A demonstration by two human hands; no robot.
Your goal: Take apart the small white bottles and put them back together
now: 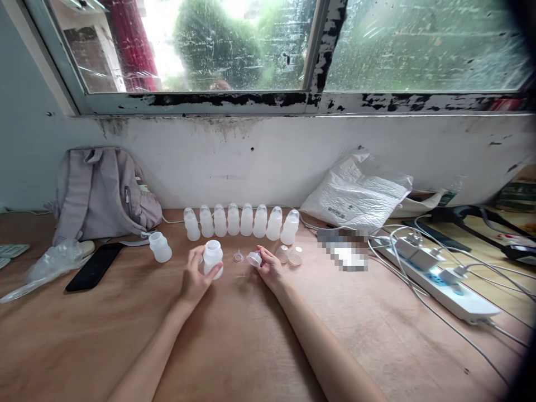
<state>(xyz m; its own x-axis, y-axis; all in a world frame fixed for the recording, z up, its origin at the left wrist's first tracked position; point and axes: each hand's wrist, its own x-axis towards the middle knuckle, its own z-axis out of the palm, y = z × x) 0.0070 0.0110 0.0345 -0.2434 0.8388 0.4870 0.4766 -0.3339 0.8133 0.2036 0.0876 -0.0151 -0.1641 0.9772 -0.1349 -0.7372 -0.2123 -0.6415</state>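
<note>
My left hand [196,277] is wrapped round a white, frosted baby bottle [213,260] that stands upright with its mouth uncovered. Pinched in my right hand [269,267] is a small clear bottle cap [253,258], its wide end turned toward the left; what sits inside it is too small to make out. Between the hands a clear nipple [238,256] lies on the table. Just right of my right hand are two clear caps [295,257]. Another open bottle [160,248] leans a little at the left. Behind, several capped bottles [247,220] stand in a curved row.
On the left are a grey backpack [104,190], a black phone [95,267] and a clear plastic bag [54,265]. A white mailing bag [355,192] lies at the back right. A power strip [444,285] with plugs and loose cables runs along the right side.
</note>
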